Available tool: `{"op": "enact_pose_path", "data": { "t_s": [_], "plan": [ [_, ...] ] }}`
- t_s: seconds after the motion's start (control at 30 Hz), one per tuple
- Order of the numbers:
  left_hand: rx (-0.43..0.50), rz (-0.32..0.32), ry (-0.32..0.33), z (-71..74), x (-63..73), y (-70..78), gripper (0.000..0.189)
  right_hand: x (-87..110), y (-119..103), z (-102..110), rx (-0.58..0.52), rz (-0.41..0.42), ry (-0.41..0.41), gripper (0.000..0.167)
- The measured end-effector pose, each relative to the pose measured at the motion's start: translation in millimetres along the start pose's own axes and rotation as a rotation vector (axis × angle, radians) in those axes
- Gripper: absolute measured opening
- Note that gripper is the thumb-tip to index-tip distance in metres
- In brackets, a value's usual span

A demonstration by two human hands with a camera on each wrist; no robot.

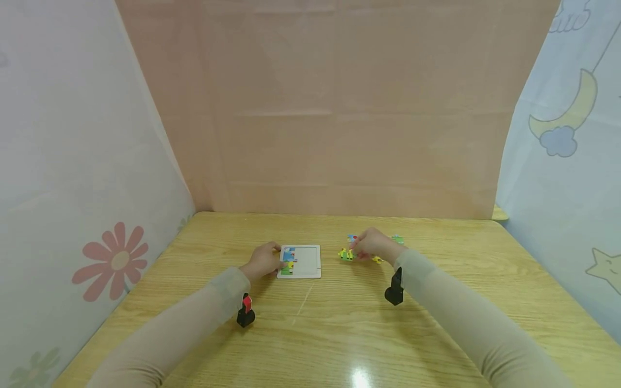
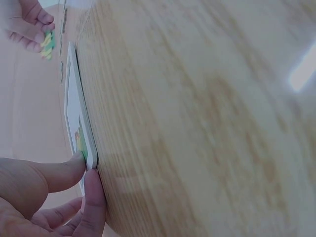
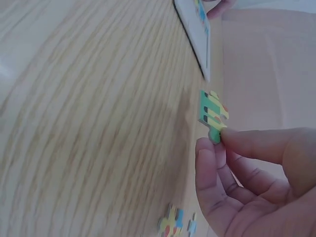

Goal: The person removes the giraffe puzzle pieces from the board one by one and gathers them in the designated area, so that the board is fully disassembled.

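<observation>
R grip (image 1: 371, 245) pinches grn/yel puzzle pc (image 3: 211, 109); L grip (image 1: 264, 260) pinches wht tray (image 1: 308, 262) by edge

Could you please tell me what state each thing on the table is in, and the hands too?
Puzzle tray: on the table, partly filled.
Placed pieces: in the tray, along its left side in the head view.
Held piece: lifted off the table.
Loose pieces: on the table, outside the tray.
Left hand: gripping the tray's edge.
Right hand: pinching the held piece.
</observation>
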State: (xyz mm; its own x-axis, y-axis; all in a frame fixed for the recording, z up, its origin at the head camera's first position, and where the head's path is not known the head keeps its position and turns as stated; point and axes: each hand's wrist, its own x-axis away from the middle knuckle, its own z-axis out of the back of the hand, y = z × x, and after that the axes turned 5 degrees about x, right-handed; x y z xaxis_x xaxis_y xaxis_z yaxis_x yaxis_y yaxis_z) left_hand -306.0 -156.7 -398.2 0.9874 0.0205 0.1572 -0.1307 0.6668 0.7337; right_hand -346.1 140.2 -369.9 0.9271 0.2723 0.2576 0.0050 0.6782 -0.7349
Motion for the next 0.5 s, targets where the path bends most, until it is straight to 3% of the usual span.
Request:
{"op": "enact_pose_path", "data": {
  "t_s": [0.23, 0.5],
  "plan": [
    [0.001, -0.003, 0.007, -0.8, -2.0, -2.0, 0.050, -4.6, 11, 5, 0.031, -0.061, 0.031, 0.011],
    [0.014, -0.006, 0.008, -0.5, -1.8, -1.6, 0.048, -7.6, 15, 4, 0.036, -0.076, 0.038, 0.013]
  ]
}}
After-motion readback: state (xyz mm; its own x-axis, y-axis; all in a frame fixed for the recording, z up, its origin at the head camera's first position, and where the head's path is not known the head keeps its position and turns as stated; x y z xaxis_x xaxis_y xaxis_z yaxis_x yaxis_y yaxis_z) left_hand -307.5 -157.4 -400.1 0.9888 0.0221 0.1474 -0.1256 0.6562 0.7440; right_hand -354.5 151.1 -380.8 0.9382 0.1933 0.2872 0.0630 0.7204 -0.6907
